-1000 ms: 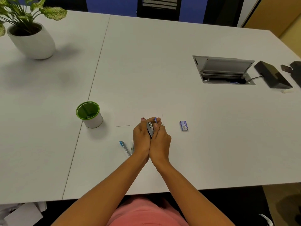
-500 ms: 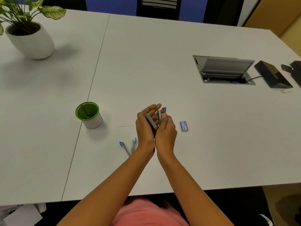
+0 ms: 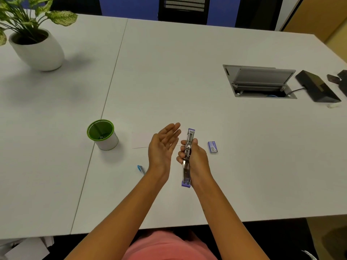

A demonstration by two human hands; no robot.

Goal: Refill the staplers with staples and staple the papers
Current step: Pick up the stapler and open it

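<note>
Now left hand [image 3: 163,145] flat, right hand [image 3: 195,156] gripping stapler [image 3: 188,156]

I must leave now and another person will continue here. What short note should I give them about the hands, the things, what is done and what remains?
Left hand: open, palm up, holds nothing.
Right hand: grips the stapler, unfolded open, above the table.
Staple box: on the table, right of the right hand.
Paper: flat on the table by the left hand.
Done: stapler opened; staples inside cannot be told.
Left: load staples, close, staple the paper.
</note>
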